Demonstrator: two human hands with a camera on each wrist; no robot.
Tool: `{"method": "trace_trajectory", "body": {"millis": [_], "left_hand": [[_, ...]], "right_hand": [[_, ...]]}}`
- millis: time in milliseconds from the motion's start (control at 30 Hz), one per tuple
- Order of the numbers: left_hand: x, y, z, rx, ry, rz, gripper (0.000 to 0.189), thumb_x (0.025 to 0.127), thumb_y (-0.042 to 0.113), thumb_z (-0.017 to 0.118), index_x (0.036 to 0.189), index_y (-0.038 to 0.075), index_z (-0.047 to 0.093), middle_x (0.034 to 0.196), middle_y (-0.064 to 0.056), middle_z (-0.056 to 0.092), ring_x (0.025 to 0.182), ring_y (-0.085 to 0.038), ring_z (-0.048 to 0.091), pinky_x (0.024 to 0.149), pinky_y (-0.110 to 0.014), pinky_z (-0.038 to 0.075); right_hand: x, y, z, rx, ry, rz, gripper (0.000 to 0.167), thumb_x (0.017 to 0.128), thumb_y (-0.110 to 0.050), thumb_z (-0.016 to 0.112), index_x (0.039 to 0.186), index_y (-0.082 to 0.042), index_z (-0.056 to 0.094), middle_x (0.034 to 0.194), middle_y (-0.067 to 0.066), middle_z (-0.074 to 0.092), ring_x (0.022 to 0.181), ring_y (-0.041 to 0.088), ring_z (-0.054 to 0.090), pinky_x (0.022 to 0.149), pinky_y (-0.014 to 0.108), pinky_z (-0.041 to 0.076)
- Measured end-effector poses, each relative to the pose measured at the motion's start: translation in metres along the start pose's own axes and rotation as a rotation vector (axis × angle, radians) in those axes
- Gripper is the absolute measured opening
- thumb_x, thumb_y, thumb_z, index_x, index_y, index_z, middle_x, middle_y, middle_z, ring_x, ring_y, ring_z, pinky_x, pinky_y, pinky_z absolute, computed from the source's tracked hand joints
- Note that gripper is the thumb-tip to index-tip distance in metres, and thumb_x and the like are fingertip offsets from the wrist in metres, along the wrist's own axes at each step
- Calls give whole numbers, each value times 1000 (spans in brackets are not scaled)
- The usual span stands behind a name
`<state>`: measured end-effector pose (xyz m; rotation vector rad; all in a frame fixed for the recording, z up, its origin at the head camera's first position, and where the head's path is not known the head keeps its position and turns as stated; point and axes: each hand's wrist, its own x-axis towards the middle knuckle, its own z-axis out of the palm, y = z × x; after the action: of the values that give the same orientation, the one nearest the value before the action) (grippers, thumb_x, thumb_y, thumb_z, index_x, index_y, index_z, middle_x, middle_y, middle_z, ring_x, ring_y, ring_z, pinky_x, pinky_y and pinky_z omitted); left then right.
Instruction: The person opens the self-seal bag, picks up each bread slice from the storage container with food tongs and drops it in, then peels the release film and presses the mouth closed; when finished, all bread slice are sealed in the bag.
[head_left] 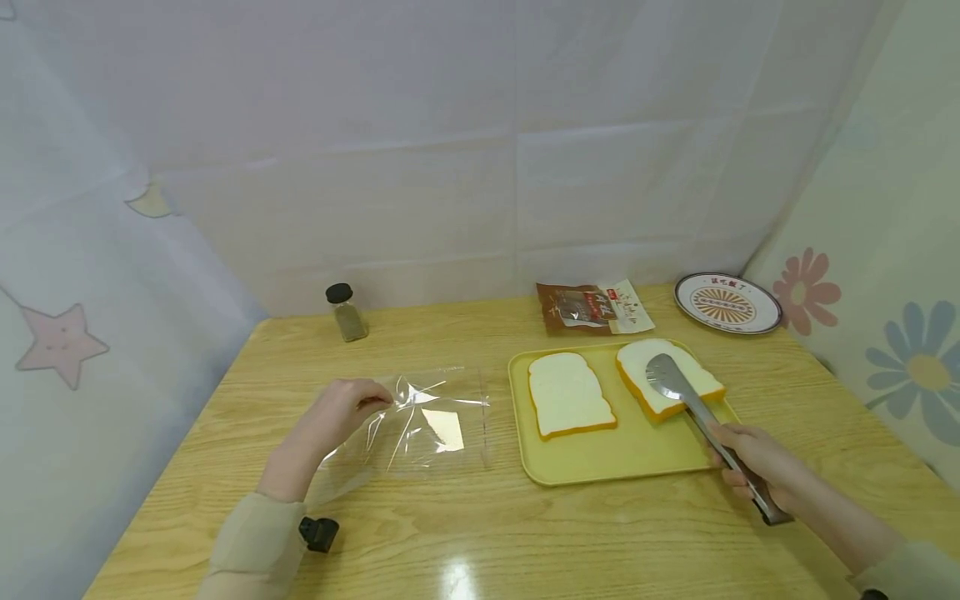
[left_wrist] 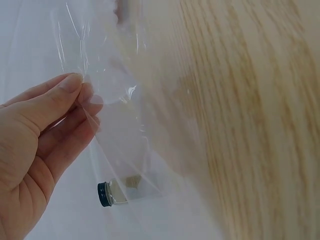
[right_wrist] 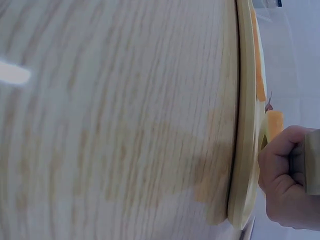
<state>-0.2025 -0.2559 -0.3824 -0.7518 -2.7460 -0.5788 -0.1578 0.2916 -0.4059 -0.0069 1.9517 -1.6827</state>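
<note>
from where i stand, the left hand (head_left: 348, 412) pinches a clear plastic bag (head_left: 442, 429) between thumb and fingers, above the worktop (head_left: 450, 533) and left of the yellow tray (head_left: 607, 458). the right hand (head_left: 765, 467) has its fingers wrapped round metal tongs (head_left: 702, 414), their rounded end over one bread slice (head_left: 696, 377) on the tray; a second slice (head_left: 568, 396) lies beside it, apart.
</note>
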Motion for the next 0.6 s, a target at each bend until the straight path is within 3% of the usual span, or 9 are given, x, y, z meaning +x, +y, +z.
{"method": "trace_trajectory", "body": {"millis": [200,600], "left_hand": [[1,1,0,-1,-1,-6,10,82,4,69,89,10,73,86,1,72,76,-14,67,68,-28,56],[1,2,-1,0,-5,-14,10,84,6,68,91,10,74,87,1,73,78,-14,68,70,-29,57]], "right_hand": [[-6,-3,0,-9,24,5,38,103,-39,33,97,-4,47,76,-5,52,47,-1,41,41,14,42],[-12,-12,12,-143,28,-23,47,101,-44,36,88,-2,52,68,-5,51,43,0,40,38,14,40]]}}
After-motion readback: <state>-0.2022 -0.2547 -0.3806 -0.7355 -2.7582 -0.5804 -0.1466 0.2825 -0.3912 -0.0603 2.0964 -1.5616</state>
